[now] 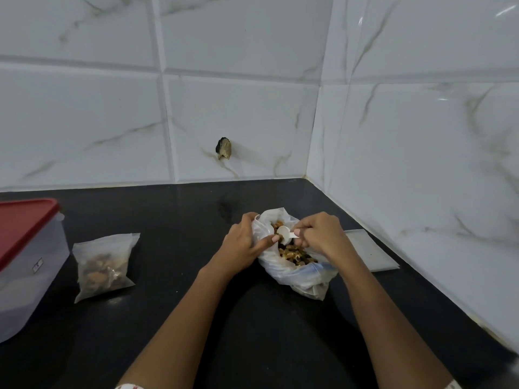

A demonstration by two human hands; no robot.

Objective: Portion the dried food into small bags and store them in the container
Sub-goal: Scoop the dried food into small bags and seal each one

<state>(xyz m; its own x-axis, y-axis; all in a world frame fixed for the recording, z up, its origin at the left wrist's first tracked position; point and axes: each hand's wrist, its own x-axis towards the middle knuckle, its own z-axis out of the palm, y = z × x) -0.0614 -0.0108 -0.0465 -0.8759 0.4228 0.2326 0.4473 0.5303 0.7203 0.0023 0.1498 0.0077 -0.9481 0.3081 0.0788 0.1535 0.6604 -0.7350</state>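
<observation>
**Scooping from the big bag**

Right hand (320,234) pinching a white scoop (285,233) over dried food (295,254); left hand (243,242) closed on rim of open big bag (295,273), mid surface (196,304). Filled small bag (105,265) lying left, well apart. Red-lidded container (25,265) at far left; flat empty bag (368,251) just right

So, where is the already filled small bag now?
The filled small bag lies on the black counter, left of both hands, beside the red-lidded container.
</observation>
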